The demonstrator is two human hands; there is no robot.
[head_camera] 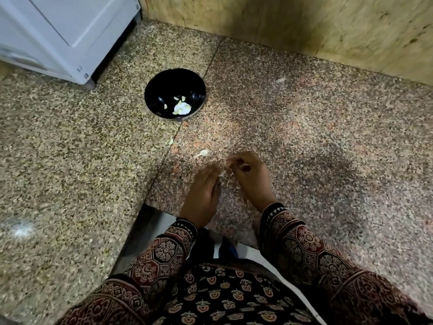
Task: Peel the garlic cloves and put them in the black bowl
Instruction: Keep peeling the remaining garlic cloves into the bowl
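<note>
Granite counter [304, 137], kitchen corner: my right hand [248, 174] curls its fingers on what I take to be a clove, hidden in the blur. My left hand [203, 191] lies straight-fingered beside it; whether it pinches anything, I cannot tell. Best to nip the skin at the tip and strip it lengthwise. A loose clove [203, 152] waits just ahead. Peeled pieces [176, 98] sit in the bowl [161, 90] well beyond, near a white appliance [58, 31] and tan wall [281, 19].
</note>
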